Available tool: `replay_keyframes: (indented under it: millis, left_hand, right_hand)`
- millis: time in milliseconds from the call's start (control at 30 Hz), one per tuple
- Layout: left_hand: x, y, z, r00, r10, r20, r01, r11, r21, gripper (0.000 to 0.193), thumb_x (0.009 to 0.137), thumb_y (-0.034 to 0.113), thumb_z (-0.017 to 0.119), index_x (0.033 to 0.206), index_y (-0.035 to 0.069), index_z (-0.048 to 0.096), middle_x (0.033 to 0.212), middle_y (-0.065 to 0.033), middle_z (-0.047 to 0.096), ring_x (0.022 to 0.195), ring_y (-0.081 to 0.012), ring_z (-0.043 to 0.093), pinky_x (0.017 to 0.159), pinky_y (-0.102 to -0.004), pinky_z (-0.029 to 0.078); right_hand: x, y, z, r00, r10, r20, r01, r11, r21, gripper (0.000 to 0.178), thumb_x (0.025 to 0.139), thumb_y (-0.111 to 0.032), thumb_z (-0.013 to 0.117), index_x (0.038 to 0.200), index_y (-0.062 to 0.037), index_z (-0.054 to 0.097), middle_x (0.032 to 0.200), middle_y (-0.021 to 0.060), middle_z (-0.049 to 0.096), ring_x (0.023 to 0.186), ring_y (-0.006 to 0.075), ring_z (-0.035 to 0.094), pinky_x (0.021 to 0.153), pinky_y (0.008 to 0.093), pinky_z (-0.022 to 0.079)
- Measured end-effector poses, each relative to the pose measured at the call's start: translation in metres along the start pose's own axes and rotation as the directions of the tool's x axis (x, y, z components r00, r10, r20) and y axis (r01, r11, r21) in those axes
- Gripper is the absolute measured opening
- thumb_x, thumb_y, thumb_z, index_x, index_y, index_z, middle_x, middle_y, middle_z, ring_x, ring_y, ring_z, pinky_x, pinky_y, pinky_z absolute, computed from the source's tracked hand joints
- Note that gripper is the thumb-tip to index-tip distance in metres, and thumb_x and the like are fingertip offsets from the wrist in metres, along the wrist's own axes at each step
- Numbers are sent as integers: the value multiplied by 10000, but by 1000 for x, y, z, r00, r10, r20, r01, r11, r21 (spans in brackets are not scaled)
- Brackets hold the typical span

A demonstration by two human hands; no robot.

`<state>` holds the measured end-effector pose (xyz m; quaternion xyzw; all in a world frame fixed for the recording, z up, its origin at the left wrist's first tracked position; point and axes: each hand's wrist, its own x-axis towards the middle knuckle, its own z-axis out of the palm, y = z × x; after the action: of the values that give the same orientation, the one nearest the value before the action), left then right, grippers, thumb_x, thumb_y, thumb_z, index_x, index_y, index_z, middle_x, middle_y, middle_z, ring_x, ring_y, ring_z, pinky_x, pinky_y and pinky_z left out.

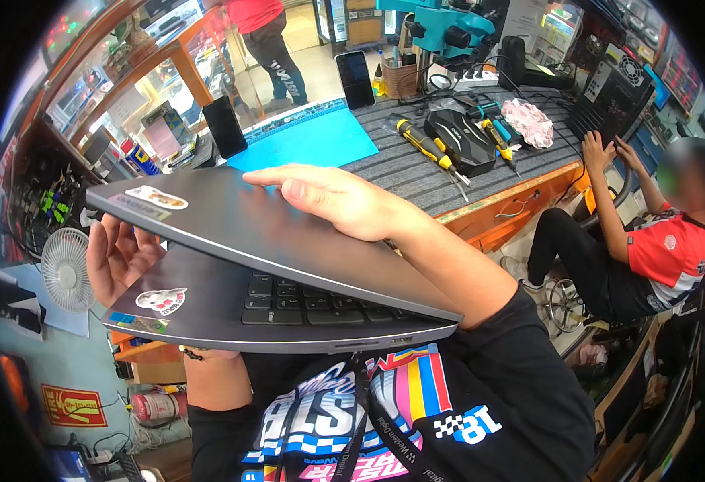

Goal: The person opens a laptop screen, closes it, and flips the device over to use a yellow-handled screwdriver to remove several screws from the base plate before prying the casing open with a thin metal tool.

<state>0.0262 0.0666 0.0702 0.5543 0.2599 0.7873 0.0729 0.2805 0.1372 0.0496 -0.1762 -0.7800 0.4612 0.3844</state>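
Note:
A dark grey laptop (232, 213) is held up before my chest, its lid partly open and tilted over the base. Part of the keyboard (312, 304) shows in the gap, and stickers mark the lid and the base's left corner. My left hand (123, 257) supports the base from beneath at the left end, its fingers curling up behind the edge; the palm is partly hidden. Across the outer face of the lid, my right hand (336, 197) lies flat with its fingers stretched out to the left.
Beyond the laptop, a workbench bears a blue mat (312, 140), two phones, screwdrivers (425, 145), a black case (461, 140) and a crumpled cloth (528, 122). At right, a seated person (650, 241) handles a black computer tower (614, 92). A white fan (75, 265) stands left.

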Motion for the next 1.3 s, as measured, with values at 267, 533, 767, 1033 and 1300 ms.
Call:
replay_keyframes:
  millis: [267,533,767,1033,1300]
  left_hand:
    - [14,34,53,915,-321,-245,338,941,30,573,1151,333,301,1462,-107,497,1577,-333,470,1467,-413,504,1229,-502,462]
    - [14,-11,10,937,295,188,-301,954,3,583,1065,250,613,1555,-8,432,1462,-317,573,1351,-426,612,1183,-573,484]
    - [18,-8,18,871,377,316,-360,926,-114,728,892,405,860,1379,-11,513,1269,-262,638,1131,-378,700,1007,-515,579]
    - [23,-16,21,969,181,168,-174,983,-60,1036,587,718,898,1214,35,437,935,-87,571,779,-148,609,694,-270,566]
    - [56,-48,39,958,246,145,-258,964,66,999,747,758,846,1283,-30,547,1132,-61,634,1038,-154,628,937,-310,519]
  right_hand:
    - [3,2,0,999,-7,33,6,1000,9,680,1140,-575,411,1529,-43,579,1474,131,625,1316,236,565,1164,384,405]
    - [4,2,7,995,-17,94,14,999,35,669,1141,-544,434,1523,-11,571,1497,165,620,1403,273,547,1189,413,406]
    - [1,4,-7,991,109,76,-114,991,73,808,1120,-665,307,1476,-5,609,1419,168,673,1262,295,663,1120,420,473]
    - [-38,14,-24,954,-275,-123,298,806,511,1220,798,-970,551,1451,60,584,1308,201,718,1170,250,706,1039,402,540]
    - [-48,8,-13,915,-163,-368,269,928,259,293,970,-55,792,1243,-7,699,1099,21,738,1001,109,657,879,295,533]
